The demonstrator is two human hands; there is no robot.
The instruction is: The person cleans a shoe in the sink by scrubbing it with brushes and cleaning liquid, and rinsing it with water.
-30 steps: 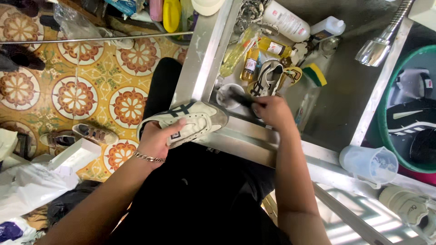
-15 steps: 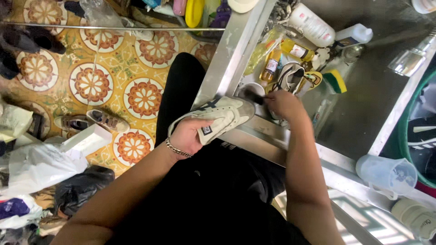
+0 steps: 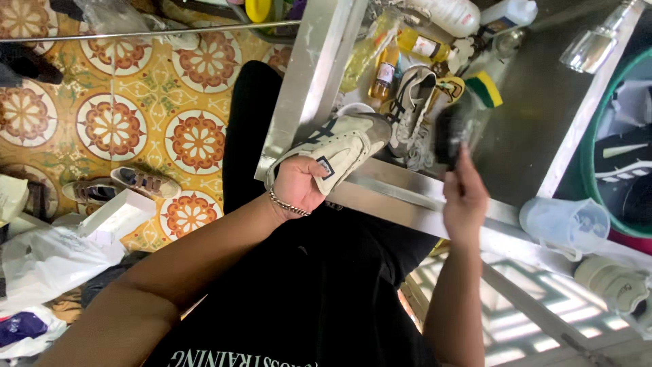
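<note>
My left hand point(image 3: 299, 185), with a bead bracelet on the wrist, grips a cream sneaker point(image 3: 343, 144) with dark side stripes by its heel. The shoe rests sideways on the near rim of the steel sink point(image 3: 407, 197). To the right, over the sink, my right hand point(image 3: 465, 197) is raised and closed on a dark brush point(image 3: 449, 132), which is blurred. The brush is apart from the cream sneaker. A second pale sneaker point(image 3: 411, 102) lies in the sink just behind the first one.
Bottles point(image 3: 384, 68) and a yellow-green sponge point(image 3: 487, 88) crowd the sink's far end. A spray head point(image 3: 589, 47) hangs at top right. A green basin point(image 3: 598, 136) holds dark shoes. A clear jug point(image 3: 567, 224) stands on the counter. A pair of shoes point(image 3: 115, 185), a white box and bags lie on the tiled floor.
My right hand has pulled away from the sneaker's toe and moved right and up with the brush. My left hand still holds the sneaker on the sink rim.
</note>
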